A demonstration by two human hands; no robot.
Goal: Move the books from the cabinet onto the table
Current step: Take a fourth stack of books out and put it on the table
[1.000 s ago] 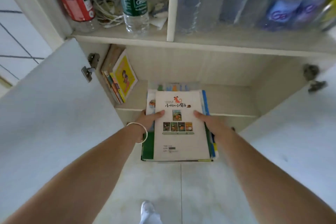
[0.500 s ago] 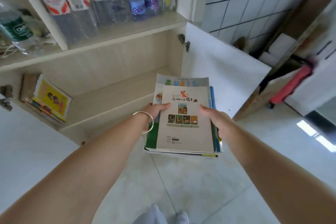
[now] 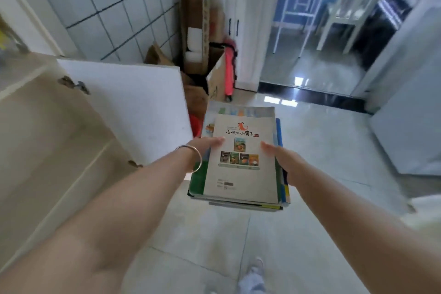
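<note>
The left hand (image 3: 205, 144) at 9 o'clock and right hand (image 3: 276, 154) at 3 o'clock are clamping the flat stack of thin paperback books (image 3: 241, 164), thumbs pressing down, keeping it level for carrying.

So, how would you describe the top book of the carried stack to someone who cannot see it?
Look above the pale tiled floor, where both hands hold a stack of books. The top book is cream-coloured, with a small orange dog above black characters and a row of little cover pictures; the books beneath show green and blue edges.

Stack of books (image 3: 241, 164), pale cover with orange dog on top, lying flat, raised above the floor
</note>
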